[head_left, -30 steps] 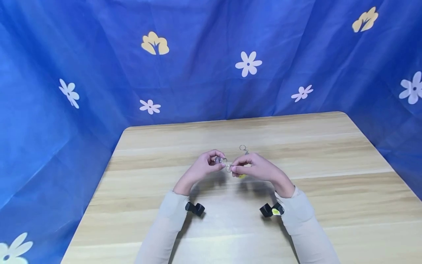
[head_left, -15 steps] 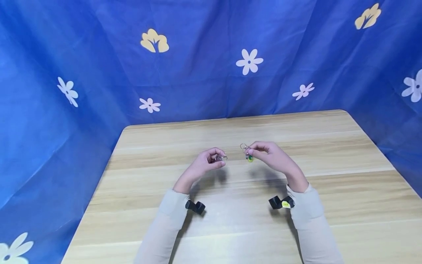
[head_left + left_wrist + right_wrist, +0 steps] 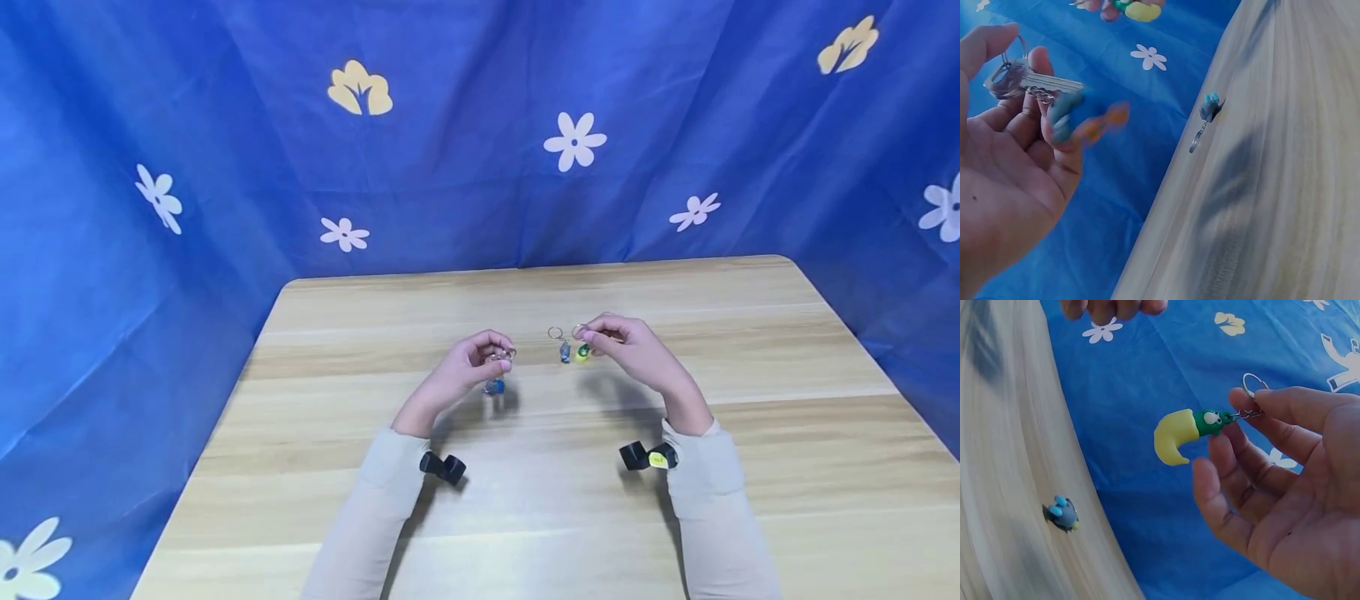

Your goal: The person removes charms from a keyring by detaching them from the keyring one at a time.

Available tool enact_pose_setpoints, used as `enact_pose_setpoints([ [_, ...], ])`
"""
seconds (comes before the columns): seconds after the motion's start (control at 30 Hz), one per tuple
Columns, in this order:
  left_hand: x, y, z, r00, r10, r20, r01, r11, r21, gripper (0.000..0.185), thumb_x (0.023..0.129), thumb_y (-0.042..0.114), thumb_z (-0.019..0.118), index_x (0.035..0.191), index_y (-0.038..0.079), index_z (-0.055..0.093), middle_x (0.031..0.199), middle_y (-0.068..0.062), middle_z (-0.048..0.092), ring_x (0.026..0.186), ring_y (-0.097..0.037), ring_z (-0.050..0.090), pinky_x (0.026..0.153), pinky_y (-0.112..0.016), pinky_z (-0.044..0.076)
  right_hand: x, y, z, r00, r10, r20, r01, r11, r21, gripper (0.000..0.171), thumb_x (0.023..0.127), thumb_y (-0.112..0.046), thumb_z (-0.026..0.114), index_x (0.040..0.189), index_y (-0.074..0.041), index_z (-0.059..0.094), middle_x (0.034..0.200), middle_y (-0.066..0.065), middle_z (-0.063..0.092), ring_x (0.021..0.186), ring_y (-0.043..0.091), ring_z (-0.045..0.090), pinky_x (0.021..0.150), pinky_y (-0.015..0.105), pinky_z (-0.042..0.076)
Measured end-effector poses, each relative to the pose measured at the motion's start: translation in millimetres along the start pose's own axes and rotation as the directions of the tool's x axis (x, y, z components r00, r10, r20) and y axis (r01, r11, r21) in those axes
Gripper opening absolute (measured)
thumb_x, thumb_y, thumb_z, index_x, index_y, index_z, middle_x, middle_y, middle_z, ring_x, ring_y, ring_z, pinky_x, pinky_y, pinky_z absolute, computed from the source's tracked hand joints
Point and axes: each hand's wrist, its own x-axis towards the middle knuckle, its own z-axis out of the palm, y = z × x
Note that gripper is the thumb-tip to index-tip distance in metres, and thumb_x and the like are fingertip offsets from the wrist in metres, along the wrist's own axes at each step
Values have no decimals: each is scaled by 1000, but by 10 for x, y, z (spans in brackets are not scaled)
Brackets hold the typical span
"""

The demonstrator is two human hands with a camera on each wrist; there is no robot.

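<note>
My left hand [image 3: 498, 358] pinches a silver key on a ring [image 3: 1017, 77]. A blue and orange charm [image 3: 493, 386] hangs from that ring, blurred in the left wrist view. My right hand [image 3: 588, 336] pinches the ring and chain of a yellow crescent charm with a green head [image 3: 1179, 435], held just above the table. Beside it a grey-blue charm keychain [image 3: 564, 351] lies on the wooden table [image 3: 750, 350], touched by neither hand. It also shows as the grey-blue charm [image 3: 1062, 514] low in the right wrist view.
A blue cloth with flower prints [image 3: 450, 150] hangs behind and round the table's sides. Small black cameras [image 3: 442, 467] sit on both wrists. Bare wood stretches left, right and in front of the hands.
The hands were together at the rings and have drawn apart. My right hand carried the yellow charm right and farther away, next to the lying keychain. The blue charm now dangles from my left hand.
</note>
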Motion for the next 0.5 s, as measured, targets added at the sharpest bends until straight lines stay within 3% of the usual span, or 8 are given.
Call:
enact_pose_setpoints([
  [0.1, -11, 11, -4, 1000, 23, -3, -23, 1000, -6, 30, 90, 10, 61, 116, -1, 53, 97, 2, 58, 90, -10, 59, 81, -21, 52, -4, 28, -16, 1000, 8, -27, -10, 998, -59, 22, 98, -13, 54, 104, 4, 67, 114, 18, 65, 89, 8, 61, 80, 24, 53],
  [0.23, -45, 6, -10, 1000, 4, 0, -4, 1000, 14, 29, 89, 10, 63, 116, -1, 55, 101, 0, 59, 91, -14, 60, 85, -27, 52, -10, 93, -37, 998, 33, -52, -39, 993, -113, 23, 98, -15, 55, 104, 2, 68, 114, 16, 65, 86, 13, 58, 76, 25, 50],
  [0.4, -60, 9, -26, 999, 36, -30, -32, 993, 110, 30, 87, 10, 66, 115, 1, 59, 97, 1, 57, 84, -14, 51, 76, -24, 45, 2, 246, -70, 993, 80, -85, -86, 993, -75, 28, 98, -16, 54, 108, 7, 65, 119, 20, 63, 87, 9, 57, 79, 27, 53],
  [0.5, -58, 3, -31, 999, 33, -33, -28, 990, 137, 31, 86, 12, 68, 114, 3, 61, 89, 3, 54, 81, -14, 46, 70, -21, 40, 9, 350, -91, 988, 116, -101, -121, 992, -42, 30, 99, -17, 53, 111, 8, 64, 123, 20, 61, 89, 6, 58, 84, 35, 55],
])
